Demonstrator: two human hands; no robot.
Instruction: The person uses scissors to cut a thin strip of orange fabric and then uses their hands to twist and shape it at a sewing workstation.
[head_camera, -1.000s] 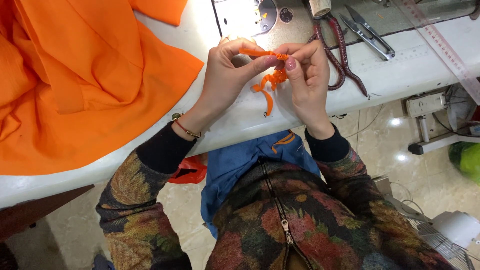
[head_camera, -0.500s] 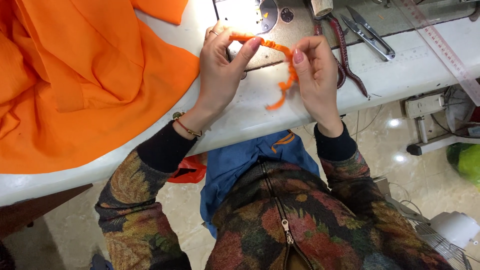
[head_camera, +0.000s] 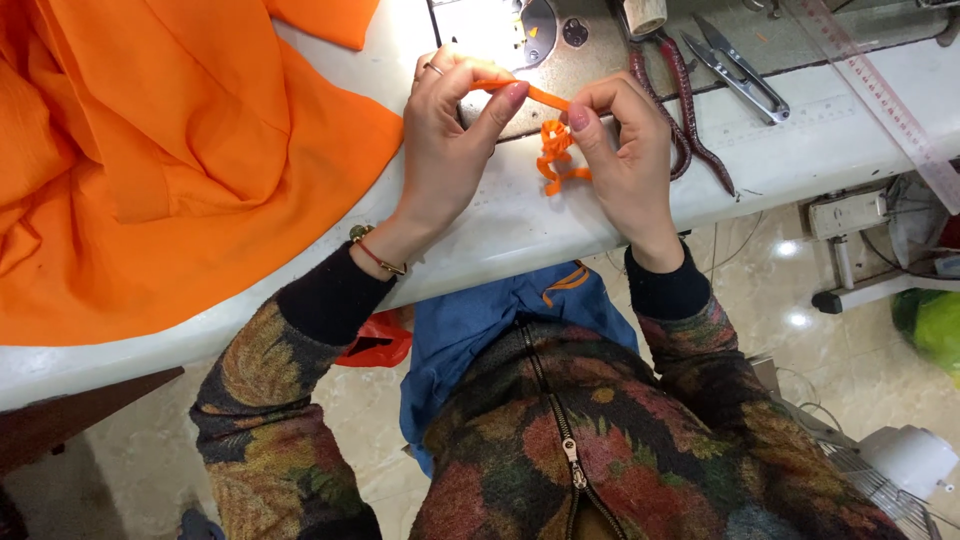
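A white table (head_camera: 520, 225) crosses mid-frame; orange cloth (head_camera: 150, 170) fills its upper left. At centre top, the left hand (head_camera: 450, 150) and right hand (head_camera: 625, 150) each pinch an orange strip (head_camera: 553, 150), its curled end dangling between them. Beyond, snips (head_camera: 735, 65) and ruler (head_camera: 870, 90) lie upper right; the machine is cut off.

Bright, even light fills the scene, strongest on the metal plate (head_camera: 505, 30) of the sewing machine, where a white glare washes out detail just above the hands. Small bright reflections dot the glossy floor (head_camera: 790, 285) below the white surface (head_camera: 520, 225), whose near edge bows slightly. Focus is sharp, shadows soft and faint.
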